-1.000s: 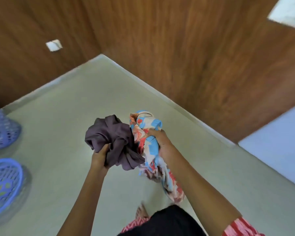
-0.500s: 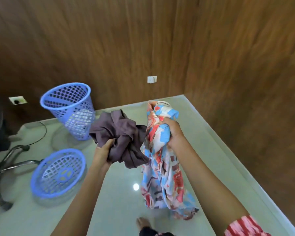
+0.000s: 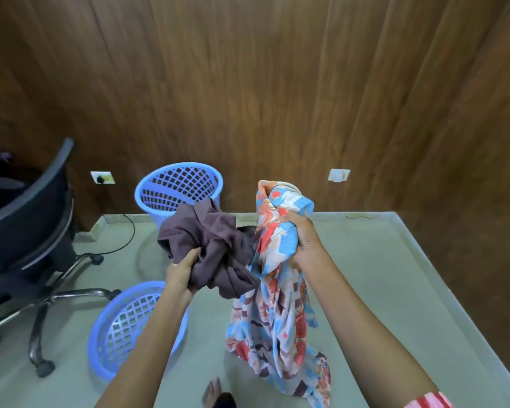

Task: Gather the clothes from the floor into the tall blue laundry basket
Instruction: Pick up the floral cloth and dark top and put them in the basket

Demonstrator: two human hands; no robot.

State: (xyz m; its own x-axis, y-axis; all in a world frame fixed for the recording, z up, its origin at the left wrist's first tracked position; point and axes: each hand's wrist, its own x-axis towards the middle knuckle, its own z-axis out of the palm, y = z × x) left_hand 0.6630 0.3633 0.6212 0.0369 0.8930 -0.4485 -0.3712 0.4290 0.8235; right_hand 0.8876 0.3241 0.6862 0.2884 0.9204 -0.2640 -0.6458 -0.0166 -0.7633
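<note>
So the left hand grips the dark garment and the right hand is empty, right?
No: the right hand isn't empty, it grips the red-and-blue patterned cloth, as the head view shows. The left hand does grip the dark garment.

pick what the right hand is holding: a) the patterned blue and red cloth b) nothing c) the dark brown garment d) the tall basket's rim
a: the right hand grips the patterned blue and red cloth, which hangs below it; the left hand holds the dark brown garment.
</note>
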